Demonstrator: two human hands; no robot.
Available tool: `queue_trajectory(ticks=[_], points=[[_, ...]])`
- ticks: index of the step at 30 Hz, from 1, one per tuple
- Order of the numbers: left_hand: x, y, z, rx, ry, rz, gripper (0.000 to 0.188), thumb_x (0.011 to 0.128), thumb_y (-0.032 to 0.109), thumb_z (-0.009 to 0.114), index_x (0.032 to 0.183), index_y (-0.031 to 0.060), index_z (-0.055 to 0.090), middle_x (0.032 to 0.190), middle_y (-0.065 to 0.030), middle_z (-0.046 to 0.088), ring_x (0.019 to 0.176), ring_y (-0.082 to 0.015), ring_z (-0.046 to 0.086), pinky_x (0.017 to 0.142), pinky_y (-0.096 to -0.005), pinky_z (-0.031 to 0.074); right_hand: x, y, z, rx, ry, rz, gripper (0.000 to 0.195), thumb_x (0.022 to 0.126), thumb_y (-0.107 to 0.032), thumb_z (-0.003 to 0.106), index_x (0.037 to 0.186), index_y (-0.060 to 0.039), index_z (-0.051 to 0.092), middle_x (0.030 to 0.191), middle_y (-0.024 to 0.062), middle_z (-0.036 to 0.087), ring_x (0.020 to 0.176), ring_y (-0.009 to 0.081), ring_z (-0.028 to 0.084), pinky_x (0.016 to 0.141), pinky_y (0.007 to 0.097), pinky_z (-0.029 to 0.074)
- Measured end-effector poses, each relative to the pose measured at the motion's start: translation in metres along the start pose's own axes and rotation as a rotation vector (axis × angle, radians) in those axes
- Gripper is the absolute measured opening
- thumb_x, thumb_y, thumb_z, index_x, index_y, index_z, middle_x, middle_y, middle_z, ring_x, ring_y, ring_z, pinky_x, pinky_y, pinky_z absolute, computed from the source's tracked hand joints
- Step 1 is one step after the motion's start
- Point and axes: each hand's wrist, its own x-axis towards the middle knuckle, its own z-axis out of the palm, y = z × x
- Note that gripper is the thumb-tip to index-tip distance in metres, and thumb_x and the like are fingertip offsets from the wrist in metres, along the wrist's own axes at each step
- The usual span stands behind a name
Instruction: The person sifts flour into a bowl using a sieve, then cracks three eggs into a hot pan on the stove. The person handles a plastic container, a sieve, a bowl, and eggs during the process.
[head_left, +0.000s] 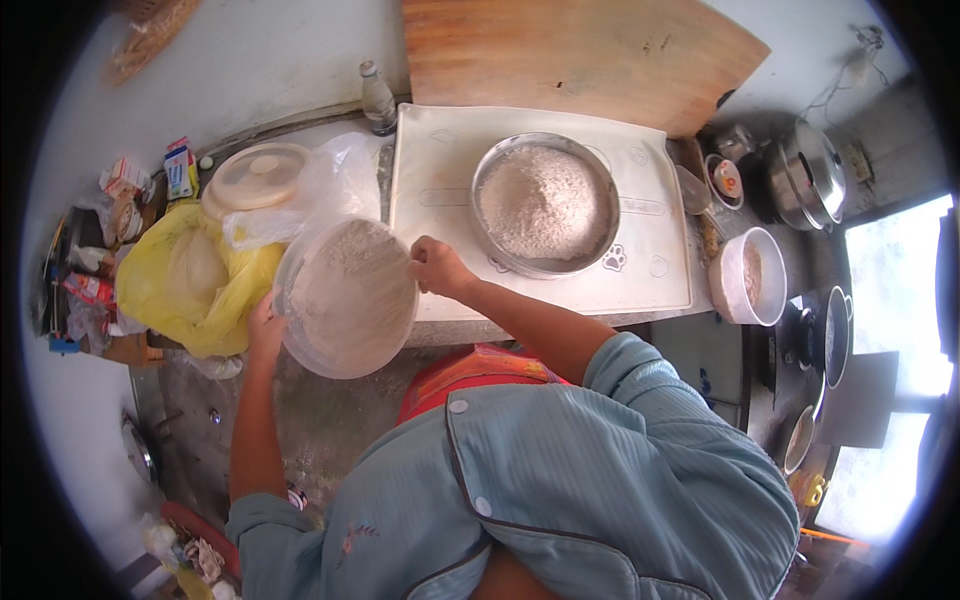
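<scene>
Between my two hands is a translucent plastic basin (346, 300), its inside coated with pale flour. My left hand (266, 326) grips its left rim, and my right hand (439, 268) pinches the rim on the other side. The basin is tilted and held off the front edge of the counter, beside a yellow plastic bag (150, 281) that stands open with pale contents. To the right, a round metal bowl (546, 266) rests on a white mat (435, 157). It holds a heaped mound of flour (547, 195).
A lidded plastic container (259, 172) and a clear plastic bag (349, 169) sit at the back left. A glass bottle (377, 101) and a leaning wooden board (570, 60) are behind the mat. On the right stand a white plastic tub (731, 281) and a steel pot (802, 176).
</scene>
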Motion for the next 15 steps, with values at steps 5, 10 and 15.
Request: queue_trajectory(ticks=[5, 10, 15], points=[[0.000, -0.041, -0.022, 0.056, 0.023, 0.080, 0.044, 0.071, -0.005, 0.050, 0.115, -0.0033, 0.052, 0.091, -0.0068, 0.063, 0.078, -0.0148, 0.060, 0.071, -0.0262, 0.047, -0.023, -0.019, -0.039, -0.064, 0.005, -0.011, 0.024, 0.086, -0.022, 0.055, 0.093, 0.0017, 0.056, 0.072, 0.0081, 0.060, 0.056, 0.0137, 0.059, 0.045, 0.0278, 0.046], [-0.030, 0.030, 0.017, 0.686, 0.416, 0.100, 0.043, 0.076, 0.000, 0.051, 0.118, -0.0028, 0.049, 0.098, -0.0125, 0.059, 0.087, -0.0194, 0.057, 0.079, -0.0292, 0.044, -0.061, 0.019, -0.155, -0.026, 0.440, 0.019, 0.020, 0.081, -0.014, 0.056, 0.094, 0.0004, 0.062, 0.073, 0.0104, 0.063, 0.058, 0.0139, 0.060, 0.055, 0.0289, 0.049], [-0.028, 0.085, 0.131, 0.148, 0.350, 0.298, 0.042, 0.082, 0.004, 0.051, 0.123, -0.0015, 0.045, 0.109, -0.0144, 0.054, 0.093, -0.0194, 0.053, 0.082, -0.0312, 0.043, -0.095, 0.115, -0.249, -0.051, 0.891, 0.186, 0.023, 0.083, -0.021, 0.057, 0.090, 0.0012, 0.057, 0.063, 0.0116, 0.059, 0.052, 0.0183, 0.056, 0.051, 0.0334, 0.047]])
